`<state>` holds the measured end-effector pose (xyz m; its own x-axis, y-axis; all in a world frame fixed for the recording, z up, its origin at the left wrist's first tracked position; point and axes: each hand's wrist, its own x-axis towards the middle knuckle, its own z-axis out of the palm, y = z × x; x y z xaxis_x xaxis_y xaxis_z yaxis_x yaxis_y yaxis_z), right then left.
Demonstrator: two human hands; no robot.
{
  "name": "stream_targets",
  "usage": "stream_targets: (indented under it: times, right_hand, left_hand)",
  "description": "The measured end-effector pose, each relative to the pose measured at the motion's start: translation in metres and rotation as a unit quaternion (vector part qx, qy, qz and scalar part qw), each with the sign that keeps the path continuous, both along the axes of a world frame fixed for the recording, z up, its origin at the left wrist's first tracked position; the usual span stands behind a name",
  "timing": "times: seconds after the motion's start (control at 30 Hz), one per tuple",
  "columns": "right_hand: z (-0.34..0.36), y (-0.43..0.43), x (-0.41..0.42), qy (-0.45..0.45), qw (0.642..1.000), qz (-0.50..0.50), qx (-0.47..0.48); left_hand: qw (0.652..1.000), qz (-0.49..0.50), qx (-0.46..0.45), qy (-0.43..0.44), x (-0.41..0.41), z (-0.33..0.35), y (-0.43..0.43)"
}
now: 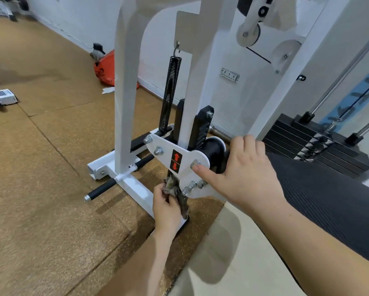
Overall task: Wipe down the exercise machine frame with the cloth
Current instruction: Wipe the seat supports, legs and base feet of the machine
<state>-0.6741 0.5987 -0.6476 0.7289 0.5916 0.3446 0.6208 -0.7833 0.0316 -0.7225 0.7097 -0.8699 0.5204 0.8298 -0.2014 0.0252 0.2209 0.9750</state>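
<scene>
The cloth is pinched, bunched, in the curled fingers of the left hand and is pressed against the dark bar just below the white pivot plate, a tail of it hanging down. The left forearm is raised from below, wrist straight. The right hand is laid open over the black roller, fingers draped, thumb stretched out to a bolt on the plate. The white frame upright and a black spring are seen behind, on a cork floor.
</scene>
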Motion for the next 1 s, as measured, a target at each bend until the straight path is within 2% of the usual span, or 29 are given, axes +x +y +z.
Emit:
stream_targets:
  times: [0.1, 0.3, 0.5, 0.57, 0.67, 0.73, 0.83, 0.9, 1.0]
  right_hand:
    - [-0.002, 0.002, 0.002, -0.016, 0.999, 0.002, -0.031]
    - [-0.004, 0.005, 0.004, -0.03, 0.999, 0.005, -0.038]
    - [-0.001, 0.004, 0.002, -0.018, 0.999, 0.007, -0.038]
    - [-0.003, 0.004, 0.002, -0.022, 0.999, 0.011, -0.042]
    - [-0.005, 0.003, 0.004, -0.028, 0.999, 0.013, -0.029]
    - [-0.007, 0.003, 0.004, -0.032, 0.999, 0.018, -0.023]
    - [-0.008, 0.003, 0.006, -0.042, 0.999, 0.02, -0.027]
    - [-0.01, 0.004, 0.008, -0.048, 0.998, 0.018, -0.03]
    - [-0.012, 0.006, 0.009, -0.056, 0.998, 0.024, -0.007]
  left_hand:
    - [0.997, -0.031, -0.02, 0.061, -0.015, -0.03, 0.008]
    - [0.995, 0.06, 0.027, -0.078, 0.003, 0.03, 0.006]
    - [0.997, 0.042, 0.037, -0.055, 0.003, 0.004, -0.016]
    - [0.997, 0.028, 0.009, -0.071, 0.002, 0.003, -0.013]
    - [0.994, 0.022, 0.029, -0.1, 0.0, 0.017, -0.013]
    - [0.992, 0.046, 0.095, -0.07, 0.0, 0.019, -0.013]
    - [0.974, 0.034, 0.222, -0.005, 0.0, -0.021, -0.006]
    - [0.982, -0.001, 0.19, 0.008, 0.0, -0.039, -0.004]
    - [0.987, 0.001, 0.158, -0.007, 0.0, -0.03, -0.006]
